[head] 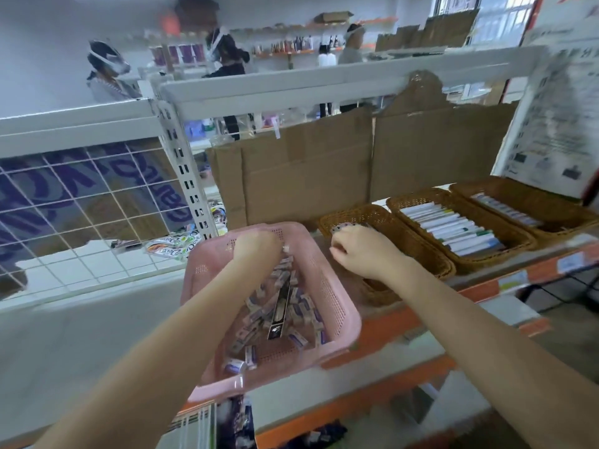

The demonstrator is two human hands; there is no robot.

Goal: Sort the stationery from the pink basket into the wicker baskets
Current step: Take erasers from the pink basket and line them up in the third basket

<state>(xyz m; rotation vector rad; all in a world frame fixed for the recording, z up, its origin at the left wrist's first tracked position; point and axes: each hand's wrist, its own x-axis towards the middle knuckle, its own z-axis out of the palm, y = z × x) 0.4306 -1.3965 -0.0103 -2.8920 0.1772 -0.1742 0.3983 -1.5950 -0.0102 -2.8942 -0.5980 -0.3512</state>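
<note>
The pink basket point(340, 306) stands on the shelf in the middle, holding several small wrapped erasers point(301, 306) and a long black box point(279, 314). My left hand point(256, 246) reaches into its far end with curled fingers on the erasers; what it holds is blurred. My right hand point(359, 251) hovers over the nearest wicker basket point(372, 218), fingers curled, apparently pinching small erasers. The middle wicker basket point(418, 197) holds rows of white pens or markers point(453, 228). The far right wicker basket point(557, 202) holds a row of small items.
Cardboard sheets point(324, 170) stand behind the baskets. A white shelf post point(184, 163) and wire grid point(81, 205) are at left. The orange shelf edge point(486, 286) runs in front. Snack packets point(171, 244) lie left of the pink basket. People stand in the background.
</note>
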